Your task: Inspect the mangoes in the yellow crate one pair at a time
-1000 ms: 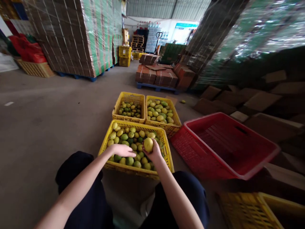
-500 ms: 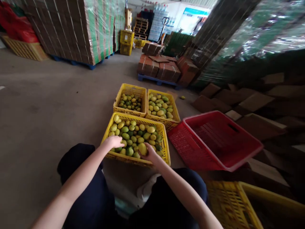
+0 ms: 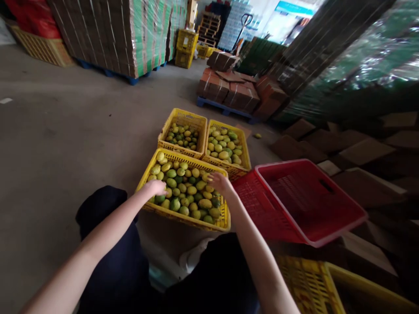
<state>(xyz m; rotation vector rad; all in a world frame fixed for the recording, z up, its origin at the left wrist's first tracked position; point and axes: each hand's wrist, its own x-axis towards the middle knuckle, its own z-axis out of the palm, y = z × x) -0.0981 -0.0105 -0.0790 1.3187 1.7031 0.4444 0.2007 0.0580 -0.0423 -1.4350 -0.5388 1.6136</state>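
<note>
Away from the near edge of the front yellow crate [image 3: 226, 216], the right hand [image 3: 221, 183] is being carried toward its far right corner, compared with a moment before. Its fingers are being held loosely bent just over the fruits [image 3: 182, 188]; whether one is being grasped cannot be told. Over the left side of this crate, the left hand [image 3: 156, 187] is being kept low, its fingers partly hidden, so its grip cannot be told either. Yellow and green fruits are being contained there. Behind, the left rear crate [image 3: 188, 115] and right rear crate [image 3: 244, 148] are being kept side by side, also with fruits. To the right, a red crate [image 3: 258, 207] is being left tilted.
</note>
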